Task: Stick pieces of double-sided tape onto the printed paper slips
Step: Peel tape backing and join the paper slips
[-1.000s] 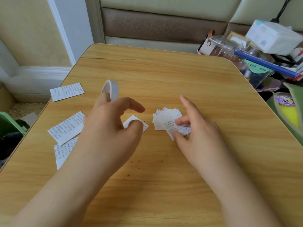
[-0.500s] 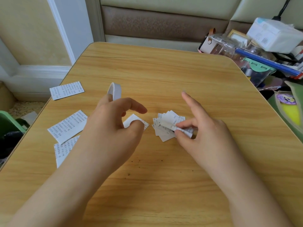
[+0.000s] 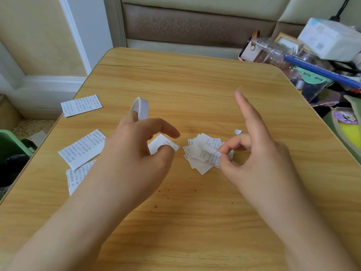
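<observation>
Two hands work above the table (image 3: 195, 83): my left hand (image 3: 136, 153) wears the roll of tape (image 3: 141, 109) on its index finger, I judge to keep it ready, while thumb and middle finger, slightly apart, hover over one slip (image 3: 163, 144). My right hand (image 3: 252, 159) pinches thumb and middle finger on the top slip of the pile (image 3: 203, 155) just left of those fingertips, index finger raised clear, probably to peel one slip free for taping. Larger printed sheets (image 3: 82, 151) lie beyond my left knuckles.
</observation>
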